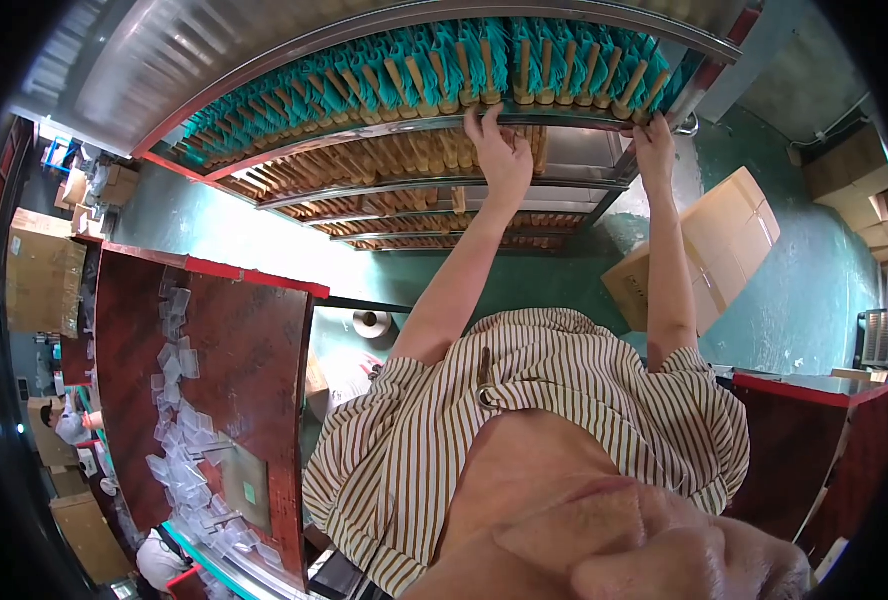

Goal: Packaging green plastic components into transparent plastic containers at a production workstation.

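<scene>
A long row of upright pieces with teal cloth [404, 65] and wooden handles fills the top tier of a metal rack. My left hand [502, 155] reaches up to the row's front edge, fingers apart, their tips touching the wooden bases there. At the right end of the row, the fingers of my right hand [655, 150] are closed at the foot of the last wooden handle [656, 90]. What lies under those fingertips is partly hidden. Both forearms are raised in front of my striped shirt.
Lower rack tiers hold many wooden pieces [364, 165]. A cardboard box [709, 245] stands on the green floor to the right. Left of me, a dark red table [254, 370] bears clear plastic pieces [189, 450]. Another person [72, 425] is at far left.
</scene>
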The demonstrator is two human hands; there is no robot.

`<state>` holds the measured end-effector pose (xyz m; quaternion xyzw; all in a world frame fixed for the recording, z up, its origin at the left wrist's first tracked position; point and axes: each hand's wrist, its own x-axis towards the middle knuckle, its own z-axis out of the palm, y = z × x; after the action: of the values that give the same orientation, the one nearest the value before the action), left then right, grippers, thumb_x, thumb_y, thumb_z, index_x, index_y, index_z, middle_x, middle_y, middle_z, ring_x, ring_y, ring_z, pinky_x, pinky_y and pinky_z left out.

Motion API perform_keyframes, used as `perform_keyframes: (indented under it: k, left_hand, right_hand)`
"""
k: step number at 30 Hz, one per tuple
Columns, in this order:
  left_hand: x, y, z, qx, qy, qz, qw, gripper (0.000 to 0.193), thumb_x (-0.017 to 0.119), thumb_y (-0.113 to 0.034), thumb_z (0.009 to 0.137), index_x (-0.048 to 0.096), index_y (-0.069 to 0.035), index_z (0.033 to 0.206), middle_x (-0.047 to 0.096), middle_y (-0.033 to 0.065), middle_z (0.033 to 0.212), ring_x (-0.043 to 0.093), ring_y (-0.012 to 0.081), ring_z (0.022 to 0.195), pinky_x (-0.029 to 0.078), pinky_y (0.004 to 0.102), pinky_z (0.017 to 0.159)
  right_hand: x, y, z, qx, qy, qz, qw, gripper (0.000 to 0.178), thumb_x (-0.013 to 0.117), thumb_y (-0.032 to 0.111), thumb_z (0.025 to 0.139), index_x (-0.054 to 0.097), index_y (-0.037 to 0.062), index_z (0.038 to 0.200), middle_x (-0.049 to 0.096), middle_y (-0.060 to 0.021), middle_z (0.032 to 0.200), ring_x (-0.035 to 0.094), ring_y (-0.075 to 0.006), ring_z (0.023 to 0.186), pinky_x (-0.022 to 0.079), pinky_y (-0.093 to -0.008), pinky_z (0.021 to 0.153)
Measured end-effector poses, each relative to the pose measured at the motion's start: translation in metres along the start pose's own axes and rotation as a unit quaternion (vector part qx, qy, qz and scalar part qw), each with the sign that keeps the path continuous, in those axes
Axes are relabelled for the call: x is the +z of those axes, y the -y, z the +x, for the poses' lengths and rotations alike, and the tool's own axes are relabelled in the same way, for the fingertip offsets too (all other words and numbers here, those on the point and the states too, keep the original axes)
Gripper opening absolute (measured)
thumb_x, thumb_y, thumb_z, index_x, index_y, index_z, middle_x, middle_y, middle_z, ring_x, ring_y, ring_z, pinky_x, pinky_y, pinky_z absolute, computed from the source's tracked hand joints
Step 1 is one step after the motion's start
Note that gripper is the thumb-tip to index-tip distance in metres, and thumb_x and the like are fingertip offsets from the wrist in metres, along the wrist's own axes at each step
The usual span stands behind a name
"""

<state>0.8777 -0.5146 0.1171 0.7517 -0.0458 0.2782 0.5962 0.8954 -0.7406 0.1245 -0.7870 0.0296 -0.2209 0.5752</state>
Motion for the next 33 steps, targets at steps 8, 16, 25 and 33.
perform_keyframes:
  k: [8,16,25,33]
  left_hand:
    - [0.011,0.0,0.004,-0.037,-0.052,-0.077,0.995,0.043,0.049,0.005,0.074,0.042,-0.001,0.116,0.041,0.015,0.118,0.052,0.0166,0.076,0.045,0.027,0.069]
    - [-0.001,-0.013,0.021,-0.068,0.038,0.05,0.996,0.037,0.057,-0.003,0.07,0.048,-0.003,0.106,0.055,0.0127,0.096,0.057,0.0222,0.074,0.045,0.0314,0.068]
    - [0.006,0.018,0.042,-0.04,0.097,0.07,0.992,0.017,0.064,-0.015,0.071,0.057,-0.005,0.084,0.058,0.0087,0.068,0.06,0.0222,0.065,0.047,0.0345,0.066]
    - [-0.012,0.006,0.017,0.033,0.114,0.061,0.991,0.016,0.068,-0.013,0.069,0.056,-0.004,0.075,0.057,0.0109,0.088,0.058,0.0165,0.06,0.048,0.0333,0.065]
  right_hand:
    - [0.004,-0.006,0.004,-0.005,0.003,0.016,1.0,0.038,0.047,0.0,0.084,0.038,-0.0055,0.121,0.059,-0.011,0.087,0.064,-0.0159,0.077,0.044,-0.0234,0.049]
    - [-0.002,-0.007,0.007,-0.043,-0.007,-0.007,0.999,0.031,0.049,0.0,0.082,0.043,-0.0062,0.112,0.058,-0.0104,0.083,0.064,-0.0162,0.072,0.044,-0.0236,0.049]
    - [0.014,0.02,0.003,0.051,-0.052,0.123,0.99,0.018,0.057,0.005,0.078,0.051,-0.0026,0.093,0.057,-0.0076,0.073,0.055,-0.0135,0.057,0.041,-0.0246,0.049]
    - [0.004,0.029,-0.024,0.032,-0.008,0.16,0.987,0.014,0.054,0.011,0.079,0.054,-0.0007,0.087,0.054,-0.0056,0.067,0.05,-0.0109,0.052,0.039,-0.0234,0.047]
